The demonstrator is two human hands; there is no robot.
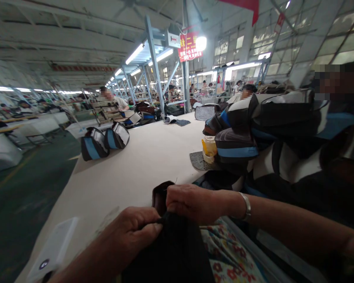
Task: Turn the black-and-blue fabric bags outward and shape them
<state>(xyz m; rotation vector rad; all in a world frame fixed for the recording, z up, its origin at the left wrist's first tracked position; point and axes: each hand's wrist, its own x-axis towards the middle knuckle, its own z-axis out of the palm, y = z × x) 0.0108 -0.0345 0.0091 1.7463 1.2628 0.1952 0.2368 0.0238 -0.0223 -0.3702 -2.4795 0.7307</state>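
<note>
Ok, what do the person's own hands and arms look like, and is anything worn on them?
The left hand and right hand are both without gloves, and no sleeve reaches either wrist. A smooth, silvery bracelet circles the right wrist; no band shows on the left.

Your left hand [135, 228] and right hand [194, 202] are ungloved, and your forearms [289, 218] are bare where they show. Around your right wrist you wear a silver-coloured bracelet [246, 206], a smooth, fairly broad band with a soft shine. By your lap shows a floral cloth [228, 251], red blooms with touches of yellow and blue-green on a pale ground; whether you are wearing it cannot be told.
</note>
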